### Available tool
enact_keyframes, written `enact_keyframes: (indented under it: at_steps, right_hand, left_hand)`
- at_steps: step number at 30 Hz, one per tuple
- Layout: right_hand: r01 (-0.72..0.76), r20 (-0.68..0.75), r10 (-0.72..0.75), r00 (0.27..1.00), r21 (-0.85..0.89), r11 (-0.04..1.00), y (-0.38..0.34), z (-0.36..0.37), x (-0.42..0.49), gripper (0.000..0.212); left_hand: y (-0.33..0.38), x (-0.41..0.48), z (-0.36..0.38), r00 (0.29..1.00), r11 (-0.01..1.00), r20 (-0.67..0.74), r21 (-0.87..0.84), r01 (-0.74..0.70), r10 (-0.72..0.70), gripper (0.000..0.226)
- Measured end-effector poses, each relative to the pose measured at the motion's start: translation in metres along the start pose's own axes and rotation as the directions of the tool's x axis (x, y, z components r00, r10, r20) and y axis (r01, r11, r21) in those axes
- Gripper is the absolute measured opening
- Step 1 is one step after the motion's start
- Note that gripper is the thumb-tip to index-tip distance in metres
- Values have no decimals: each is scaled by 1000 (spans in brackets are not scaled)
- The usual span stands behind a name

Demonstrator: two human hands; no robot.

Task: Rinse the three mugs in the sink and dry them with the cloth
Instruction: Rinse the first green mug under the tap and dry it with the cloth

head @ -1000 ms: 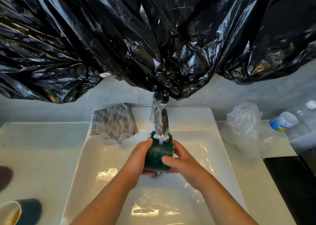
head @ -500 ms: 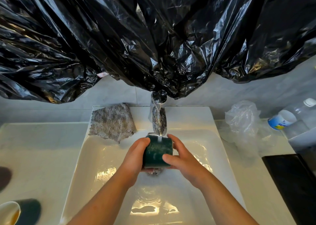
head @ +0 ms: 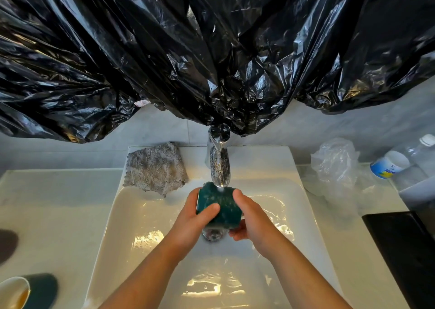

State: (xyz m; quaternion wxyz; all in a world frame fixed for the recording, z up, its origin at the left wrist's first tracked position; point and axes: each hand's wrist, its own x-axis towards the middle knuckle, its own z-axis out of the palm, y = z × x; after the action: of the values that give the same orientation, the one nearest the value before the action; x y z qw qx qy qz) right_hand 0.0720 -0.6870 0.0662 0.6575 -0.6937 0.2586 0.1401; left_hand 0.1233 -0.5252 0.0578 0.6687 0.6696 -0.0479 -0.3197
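Observation:
A dark green mug lies tilted under the running chrome tap, over the white sink. My left hand grips its left side with the thumb across the wall. My right hand cups its right side and bottom. Water falls on the mug's outer wall. A grey cloth lies on the sink's back left rim. A second green mug with a cream inside lies on its side on the counter at the lower left. A dark shape shows at the left edge; I cannot tell what it is.
A black plastic sheet hangs over the wall above the tap. A clear plastic bag, a white-and-blue jar and a clear bottle stand on the right counter. A black slab lies at the right edge.
Both hands turned the mug under the tap: its handle, seen up by the spout a second ago, is out of sight, and the mug now tilts to the right.

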Motion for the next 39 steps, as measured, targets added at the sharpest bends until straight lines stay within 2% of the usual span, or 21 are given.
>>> enact_keyframes:
  at_steps: [3,6,9,11,14,16,19,21,22,25,28,31,33,35,37,38,39]
  right_hand:
    - [-12,27,14,1000,-57,998,1,0,-2,45]
    - [20,44,-21,999,14,1000,3,0,-6,39]
    - [71,90,-75,993,54,996,5,1,-6,64]
    - [97,80,-101,992,53,994,7,2,-5,54]
    - [106,13,-107,994,48,993,5,3,-7,36]
    - [98,-1,-98,995,15,995,2,6,-8,38]
    - [133,-41,-135,990,-45,990,-2,11,-10,35]
    - [163,-77,-171,982,-98,982,-2,13,-10,27]
    - [173,-79,-183,980,-116,978,0,14,-10,24]
    - [174,-93,-182,979,-94,980,1,15,-12,19]
    - [156,-111,-168,979,-112,981,-2,13,-12,22]
    - [146,-70,-153,986,-102,984,2,11,-10,24]
    - [145,-46,-149,988,-70,987,3,8,-11,28]
    - [150,2,-150,989,-107,983,-4,3,-14,29]
    - [250,-56,-276,960,-280,927,-18,-4,-16,28]
    - [334,-122,-414,902,-409,849,-32,-7,-18,37]
    - [419,-146,-566,811,-531,737,-49,-10,-21,47]
  left_hand:
    - [1,-1,2,998,1000,-62,2,15,-14,70]
    - [-1,0,5,994,998,-95,-40,55,-58,57]
    - [0,4,8,977,988,-154,-81,133,-144,45]
    - [1,6,9,958,980,-205,-45,194,-199,40]
    - [5,6,9,949,970,-203,-20,242,-241,44]
    - [5,5,9,954,976,-223,35,214,-201,43]
    - [2,5,12,953,981,-301,175,90,-33,29]
    - [2,7,14,932,981,-362,191,41,31,25]
    - [2,8,15,925,984,-378,171,48,20,27]
    - [4,8,14,936,990,-325,-13,142,-139,32]
    - [5,6,12,925,949,-238,-186,256,-296,44]
    - [1,4,9,941,944,-189,-231,235,-280,46]
    - [-1,1,6,961,952,-146,-234,196,-234,58]
    - [-2,-1,3,960,954,-152,-223,198,-235,63]
    - [-3,-2,0,950,953,-181,-210,216,-255,57]
    - [-3,-1,-1,947,954,-186,-200,224,-261,56]
    - [-3,0,0,947,956,-186,-185,230,-263,55]
